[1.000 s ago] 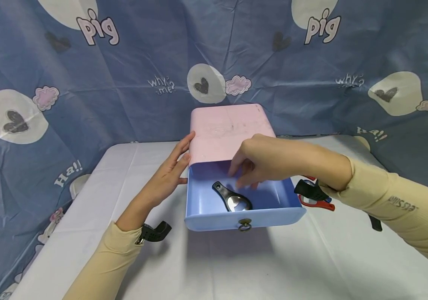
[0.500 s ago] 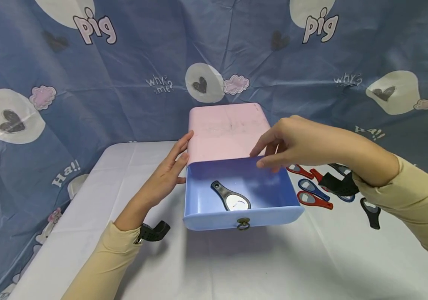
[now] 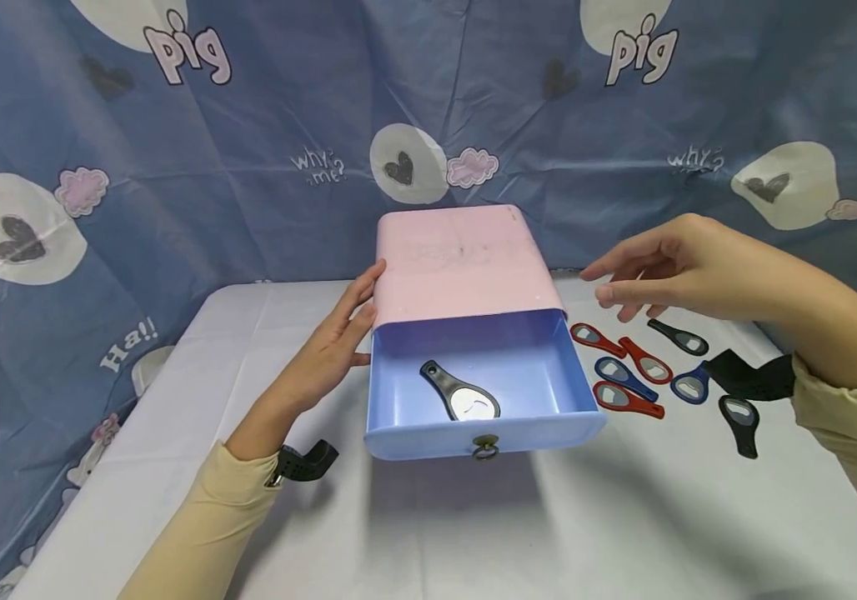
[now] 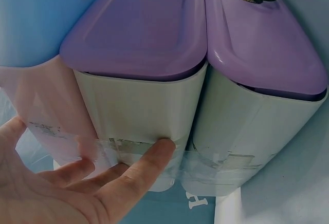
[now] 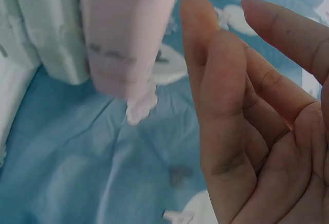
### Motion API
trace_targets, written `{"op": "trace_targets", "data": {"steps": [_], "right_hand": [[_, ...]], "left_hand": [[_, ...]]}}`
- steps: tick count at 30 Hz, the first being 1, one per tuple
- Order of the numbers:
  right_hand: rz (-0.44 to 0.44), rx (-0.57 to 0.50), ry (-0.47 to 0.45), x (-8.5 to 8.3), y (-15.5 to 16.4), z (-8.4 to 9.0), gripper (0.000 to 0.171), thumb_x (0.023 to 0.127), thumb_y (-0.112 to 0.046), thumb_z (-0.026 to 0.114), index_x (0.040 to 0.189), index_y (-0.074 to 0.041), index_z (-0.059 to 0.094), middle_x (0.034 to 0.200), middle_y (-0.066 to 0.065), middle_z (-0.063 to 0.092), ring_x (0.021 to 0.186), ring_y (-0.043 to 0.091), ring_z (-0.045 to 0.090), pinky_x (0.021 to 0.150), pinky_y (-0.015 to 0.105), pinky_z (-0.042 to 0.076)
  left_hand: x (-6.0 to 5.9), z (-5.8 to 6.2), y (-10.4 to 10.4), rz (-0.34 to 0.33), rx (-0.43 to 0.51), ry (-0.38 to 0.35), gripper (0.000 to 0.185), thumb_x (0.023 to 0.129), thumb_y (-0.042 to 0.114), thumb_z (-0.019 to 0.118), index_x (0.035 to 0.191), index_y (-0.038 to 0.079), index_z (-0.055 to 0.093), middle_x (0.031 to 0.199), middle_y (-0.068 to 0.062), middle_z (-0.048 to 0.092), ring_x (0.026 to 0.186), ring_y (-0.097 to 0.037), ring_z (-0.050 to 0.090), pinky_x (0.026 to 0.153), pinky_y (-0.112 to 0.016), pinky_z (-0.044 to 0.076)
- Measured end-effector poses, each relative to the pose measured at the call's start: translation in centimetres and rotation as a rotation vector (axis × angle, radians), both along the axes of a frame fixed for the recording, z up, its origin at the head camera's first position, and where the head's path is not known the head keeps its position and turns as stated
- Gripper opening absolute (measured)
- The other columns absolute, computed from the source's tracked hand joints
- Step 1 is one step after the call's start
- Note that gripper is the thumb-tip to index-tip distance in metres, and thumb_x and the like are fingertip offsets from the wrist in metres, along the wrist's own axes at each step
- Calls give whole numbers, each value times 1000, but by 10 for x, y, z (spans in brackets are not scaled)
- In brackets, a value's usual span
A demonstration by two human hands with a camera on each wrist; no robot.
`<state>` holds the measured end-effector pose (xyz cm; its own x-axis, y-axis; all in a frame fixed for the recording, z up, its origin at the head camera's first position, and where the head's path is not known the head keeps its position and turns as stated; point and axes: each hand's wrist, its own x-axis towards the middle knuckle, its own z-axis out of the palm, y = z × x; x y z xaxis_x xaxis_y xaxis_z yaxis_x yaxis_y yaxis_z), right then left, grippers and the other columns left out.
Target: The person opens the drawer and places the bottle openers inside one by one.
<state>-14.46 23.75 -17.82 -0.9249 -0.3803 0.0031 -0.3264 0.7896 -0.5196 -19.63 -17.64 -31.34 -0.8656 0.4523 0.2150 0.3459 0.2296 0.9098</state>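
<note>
A pink drawer box (image 3: 466,262) stands on the table with its light blue drawer (image 3: 484,435) pulled out. One black bottle opener (image 3: 462,392) lies inside that drawer. My left hand (image 3: 331,350) rests its fingers against the left side of the box. In the left wrist view, its extended fingers lie along the stacked casings (image 4: 139,106). My right hand (image 3: 699,267) hovers above the table, right of the box, with loosely bent fingers and nothing between them. The right wrist view also shows this hand (image 5: 257,116) holding nothing.
On the table right of the box lie several bottle openers, among them a red one (image 3: 627,400), a blue one (image 3: 689,385) and a black one (image 3: 739,425). Two purple drawers (image 4: 144,29) belong to the lower tiers. A patterned blue cloth (image 3: 248,208) hangs behind.
My right hand has drawn out of the drawer and moved right, past the box, uncovering the bottle openers on the table. The left hand stays on the box.
</note>
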Motion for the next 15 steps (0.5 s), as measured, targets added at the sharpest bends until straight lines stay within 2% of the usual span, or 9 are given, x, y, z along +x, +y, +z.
{"op": "trace_targets", "data": {"steps": [5,9,15], "right_hand": [[-91,-21,38,4,24,-12,33,101,-22,78,133,-15,76,103,0,82,83,9,78,73,25,64],[-155,17,55,11,37,-19,34,101,-29,78,134,-19,76,94,-2,81,81,9,76,72,23,63],[-249,57,74,14,63,-33,44,101,-36,78,140,-16,72,95,-3,81,79,3,71,69,22,59]], "left_hand": [[-2,1,0,1,-2,8,56,118,36,36,171,43,19,179,-9,17,157,-47,37,101,-74,54],[-2,-1,-1,3,-6,-2,57,118,37,35,171,44,19,179,-10,16,158,-47,35,102,-75,53],[0,-1,0,10,-4,4,56,118,36,35,171,44,19,179,-9,17,158,-47,36,102,-75,53]]}}
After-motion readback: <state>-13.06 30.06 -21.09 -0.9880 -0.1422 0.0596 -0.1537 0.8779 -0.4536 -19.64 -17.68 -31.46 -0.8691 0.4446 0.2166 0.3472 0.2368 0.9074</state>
